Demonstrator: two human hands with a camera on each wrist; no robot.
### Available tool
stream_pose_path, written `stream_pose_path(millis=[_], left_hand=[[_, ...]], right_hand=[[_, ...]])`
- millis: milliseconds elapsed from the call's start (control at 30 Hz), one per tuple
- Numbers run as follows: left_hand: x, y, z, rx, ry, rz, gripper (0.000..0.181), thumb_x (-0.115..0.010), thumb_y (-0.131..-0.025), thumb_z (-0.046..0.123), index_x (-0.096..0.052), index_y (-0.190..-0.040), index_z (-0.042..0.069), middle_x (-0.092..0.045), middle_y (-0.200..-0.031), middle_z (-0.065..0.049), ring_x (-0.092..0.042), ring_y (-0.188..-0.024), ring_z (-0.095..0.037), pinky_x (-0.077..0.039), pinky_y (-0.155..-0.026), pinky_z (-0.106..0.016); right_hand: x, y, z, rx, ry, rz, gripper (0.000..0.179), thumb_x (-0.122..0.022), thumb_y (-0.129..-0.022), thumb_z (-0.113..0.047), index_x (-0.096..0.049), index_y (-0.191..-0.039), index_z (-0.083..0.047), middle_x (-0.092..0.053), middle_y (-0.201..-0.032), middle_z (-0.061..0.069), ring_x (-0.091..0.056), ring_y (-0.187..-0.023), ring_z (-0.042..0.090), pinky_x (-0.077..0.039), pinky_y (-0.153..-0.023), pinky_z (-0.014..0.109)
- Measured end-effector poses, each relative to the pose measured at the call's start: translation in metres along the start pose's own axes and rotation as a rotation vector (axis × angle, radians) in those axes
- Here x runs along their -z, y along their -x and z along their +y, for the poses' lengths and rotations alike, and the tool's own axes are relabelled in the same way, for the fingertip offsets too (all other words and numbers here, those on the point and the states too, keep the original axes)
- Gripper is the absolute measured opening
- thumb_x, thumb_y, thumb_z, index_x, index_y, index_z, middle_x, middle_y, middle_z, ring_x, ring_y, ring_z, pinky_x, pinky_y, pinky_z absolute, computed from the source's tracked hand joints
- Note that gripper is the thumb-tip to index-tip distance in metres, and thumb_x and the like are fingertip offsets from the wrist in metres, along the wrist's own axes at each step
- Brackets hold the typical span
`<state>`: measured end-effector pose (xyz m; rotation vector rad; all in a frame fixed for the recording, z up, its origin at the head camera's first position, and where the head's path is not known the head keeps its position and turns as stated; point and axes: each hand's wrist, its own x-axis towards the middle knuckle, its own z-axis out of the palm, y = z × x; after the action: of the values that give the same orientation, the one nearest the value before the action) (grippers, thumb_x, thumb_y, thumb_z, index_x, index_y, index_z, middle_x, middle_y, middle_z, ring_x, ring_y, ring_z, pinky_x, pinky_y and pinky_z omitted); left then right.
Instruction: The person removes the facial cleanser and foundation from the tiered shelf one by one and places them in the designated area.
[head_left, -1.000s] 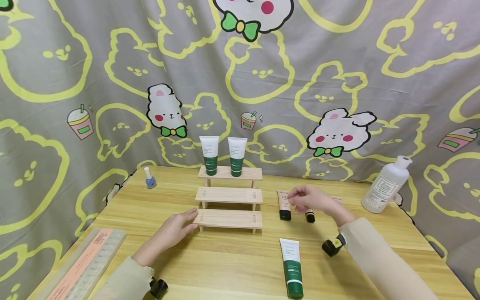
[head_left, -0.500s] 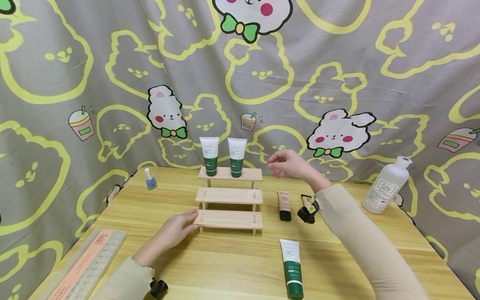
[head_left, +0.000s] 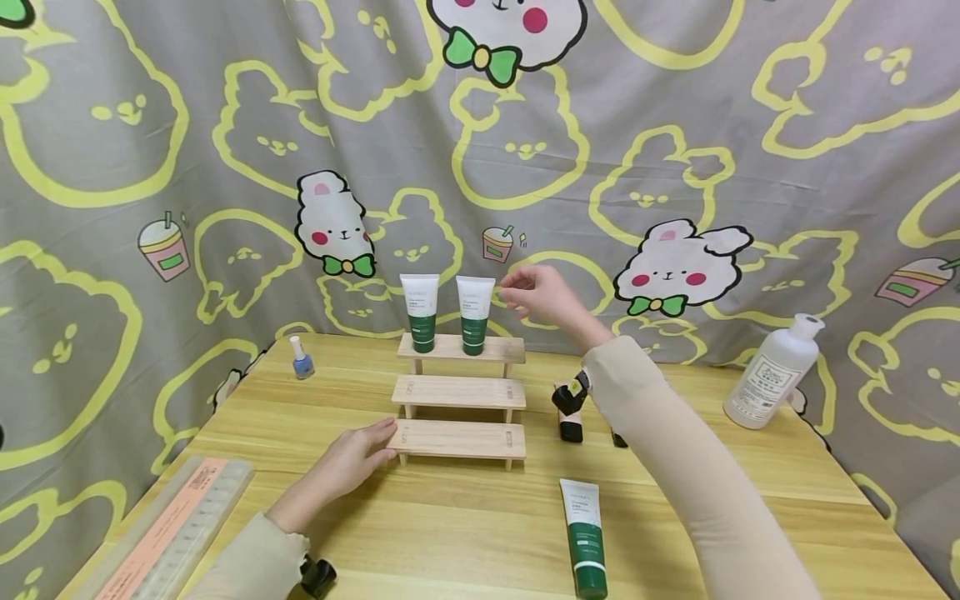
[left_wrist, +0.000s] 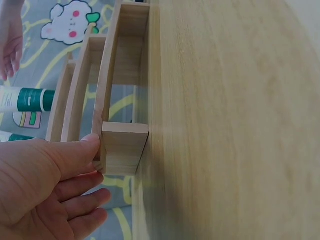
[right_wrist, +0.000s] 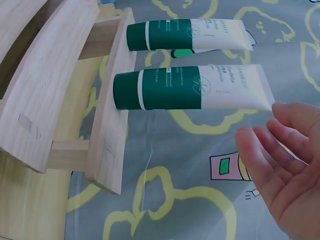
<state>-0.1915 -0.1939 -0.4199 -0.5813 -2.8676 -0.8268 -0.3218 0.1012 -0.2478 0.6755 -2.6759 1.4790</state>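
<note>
A three-step wooden stand [head_left: 457,437] bears two white-and-green squeeze tubes, one on the left [head_left: 420,312] and one on the right [head_left: 475,317], both upright on its top step. My left hand [head_left: 352,458] pinches the left end of the lowest step between thumb and fingers, as the left wrist view shows. With nothing in it, my right hand [head_left: 543,293] is raised beside the upper end of the right tube, fingers slightly bent. In the right wrist view its fingertips [right_wrist: 245,137] are right by that tube's flat white end.
Another green-and-white tube [head_left: 585,537] lies at the front right. Behind the right forearm lie a partly hidden pink tube with a black cap [head_left: 571,429] and another dark-capped item. A white bottle [head_left: 772,371], blue nail polish [head_left: 301,360] and a long clear case [head_left: 172,525] are farther out.
My right hand has risen from above the pink tubes and moved left to the right-hand green tube on the top step. My left hand has stayed on the stand.
</note>
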Motion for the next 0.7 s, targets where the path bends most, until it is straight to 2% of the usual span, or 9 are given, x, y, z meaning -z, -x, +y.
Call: stream_pose_path(millis=[300,500,700], left_hand=[[0.000,0.000,0.000,0.002,-0.006,-0.003,0.041,-0.063,-0.088,0.010,-0.053,-0.124,-0.007,-0.046,-0.132,-0.020,-0.045,-0.119,-0.034,-0.038,-0.097,-0.046],[0.000,0.000,0.000,-0.007,-0.009,0.003,0.041,-0.063,-0.087,0.009,-0.053,-0.124,-0.007,-0.046,-0.132,-0.020,-0.046,-0.118,-0.034,-0.038,-0.097,-0.046],[0.000,0.000,0.000,-0.009,-0.007,0.007,0.041,-0.063,-0.088,0.010,-0.053,-0.124,-0.007,-0.046,-0.132,-0.020,-0.046,-0.118,-0.034,-0.039,-0.096,-0.046]], right_hand=[[-0.011,-0.012,-0.005,0.015,-0.019,0.054,0.019,-0.062,-0.089,-0.013,-0.062,-0.102,0.001,-0.061,-0.096,0.013,-0.059,-0.087,0.028,-0.056,-0.063,0.029],[-0.016,-0.015,-0.008,0.016,-0.043,0.076,0.018,-0.062,-0.089,-0.014,-0.063,-0.099,0.001,-0.060,-0.093,0.014,-0.058,-0.091,0.035,-0.055,-0.063,0.030],[-0.020,-0.017,-0.011,0.016,-0.053,0.110,0.015,-0.061,-0.089,-0.011,-0.063,-0.095,0.003,-0.060,-0.090,0.018,-0.058,-0.084,0.030,-0.055,-0.062,0.029]])
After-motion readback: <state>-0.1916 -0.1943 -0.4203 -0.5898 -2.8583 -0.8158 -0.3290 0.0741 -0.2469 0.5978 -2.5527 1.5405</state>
